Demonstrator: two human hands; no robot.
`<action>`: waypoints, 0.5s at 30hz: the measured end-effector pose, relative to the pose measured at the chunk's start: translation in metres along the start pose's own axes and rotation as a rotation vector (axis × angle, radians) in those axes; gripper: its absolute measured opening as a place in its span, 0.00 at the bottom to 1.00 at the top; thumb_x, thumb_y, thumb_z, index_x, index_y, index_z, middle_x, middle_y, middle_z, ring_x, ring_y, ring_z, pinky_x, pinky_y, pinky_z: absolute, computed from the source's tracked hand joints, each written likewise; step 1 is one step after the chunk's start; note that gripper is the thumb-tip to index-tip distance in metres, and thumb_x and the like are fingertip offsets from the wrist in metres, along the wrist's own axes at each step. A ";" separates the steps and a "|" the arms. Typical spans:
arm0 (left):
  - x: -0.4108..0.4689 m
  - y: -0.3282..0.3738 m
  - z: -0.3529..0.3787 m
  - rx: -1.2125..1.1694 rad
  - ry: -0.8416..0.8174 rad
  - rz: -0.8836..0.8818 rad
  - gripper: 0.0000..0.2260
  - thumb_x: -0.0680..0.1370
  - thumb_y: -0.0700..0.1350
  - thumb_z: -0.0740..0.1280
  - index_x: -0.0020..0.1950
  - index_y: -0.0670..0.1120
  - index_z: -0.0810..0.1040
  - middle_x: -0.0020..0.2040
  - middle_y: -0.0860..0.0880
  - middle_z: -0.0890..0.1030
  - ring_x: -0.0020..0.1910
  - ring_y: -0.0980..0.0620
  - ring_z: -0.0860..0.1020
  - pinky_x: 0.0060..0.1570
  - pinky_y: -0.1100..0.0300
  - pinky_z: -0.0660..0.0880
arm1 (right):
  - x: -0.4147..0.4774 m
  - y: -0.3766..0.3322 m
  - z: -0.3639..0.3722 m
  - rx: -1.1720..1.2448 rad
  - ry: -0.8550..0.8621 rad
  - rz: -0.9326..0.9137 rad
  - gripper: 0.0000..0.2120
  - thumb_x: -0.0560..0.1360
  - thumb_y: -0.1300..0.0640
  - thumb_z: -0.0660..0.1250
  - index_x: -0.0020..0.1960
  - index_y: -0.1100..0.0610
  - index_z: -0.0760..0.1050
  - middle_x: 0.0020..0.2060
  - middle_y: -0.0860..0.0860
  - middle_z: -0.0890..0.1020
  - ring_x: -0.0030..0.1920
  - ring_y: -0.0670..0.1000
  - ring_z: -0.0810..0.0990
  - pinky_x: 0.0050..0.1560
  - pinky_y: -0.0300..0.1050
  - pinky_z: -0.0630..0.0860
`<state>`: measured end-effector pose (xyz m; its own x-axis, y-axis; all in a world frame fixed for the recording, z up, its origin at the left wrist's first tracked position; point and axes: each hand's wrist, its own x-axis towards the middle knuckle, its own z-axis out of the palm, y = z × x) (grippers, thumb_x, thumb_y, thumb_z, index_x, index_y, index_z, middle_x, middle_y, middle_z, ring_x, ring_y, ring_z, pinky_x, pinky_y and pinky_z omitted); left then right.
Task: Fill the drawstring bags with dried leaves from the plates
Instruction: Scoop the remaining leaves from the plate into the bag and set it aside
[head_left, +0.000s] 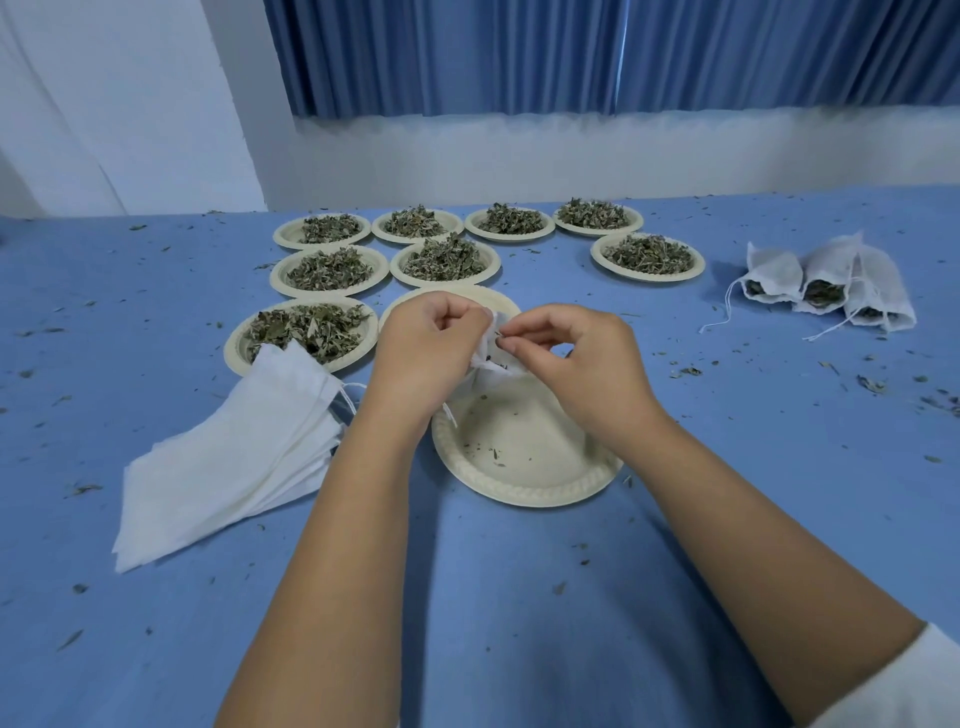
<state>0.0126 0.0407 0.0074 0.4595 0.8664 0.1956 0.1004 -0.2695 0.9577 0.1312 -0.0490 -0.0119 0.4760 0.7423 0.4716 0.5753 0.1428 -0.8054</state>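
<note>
Above the nearly empty plate (524, 467), your left hand (431, 338) and right hand (566, 353) both pinch the drawstring bag (491, 364) hanging between them.

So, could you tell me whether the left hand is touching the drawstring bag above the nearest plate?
Touching. The head view shows the left hand pinching the drawstring bag by its edge, above the nearest plate.

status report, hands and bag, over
Left hand grips bag mouth, right hand pinches at its opening. Bag held over near-empty plate. Nothing in the way.
</note>
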 end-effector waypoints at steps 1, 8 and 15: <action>0.000 0.000 0.000 0.003 0.004 0.003 0.07 0.76 0.43 0.68 0.38 0.49 0.80 0.26 0.58 0.76 0.24 0.61 0.71 0.27 0.70 0.68 | 0.001 0.000 -0.001 0.014 -0.003 0.011 0.05 0.72 0.61 0.75 0.44 0.53 0.83 0.37 0.41 0.84 0.38 0.39 0.80 0.39 0.26 0.69; -0.001 0.001 0.001 0.000 0.013 0.008 0.06 0.76 0.43 0.68 0.39 0.49 0.80 0.29 0.54 0.75 0.25 0.59 0.69 0.27 0.69 0.67 | 0.002 0.006 0.001 -0.080 0.000 0.064 0.13 0.68 0.59 0.78 0.40 0.46 0.75 0.45 0.48 0.78 0.38 0.40 0.74 0.43 0.28 0.69; -0.006 0.008 0.002 -0.049 -0.058 0.019 0.06 0.76 0.41 0.68 0.40 0.47 0.81 0.36 0.48 0.80 0.32 0.55 0.75 0.30 0.67 0.72 | 0.004 0.006 0.002 0.307 -0.111 0.319 0.09 0.78 0.56 0.68 0.56 0.57 0.82 0.49 0.58 0.84 0.45 0.52 0.85 0.43 0.46 0.83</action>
<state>0.0123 0.0322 0.0133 0.5116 0.8350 0.2027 0.0487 -0.2637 0.9634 0.1352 -0.0439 -0.0151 0.5139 0.8438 0.1549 0.1794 0.0710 -0.9812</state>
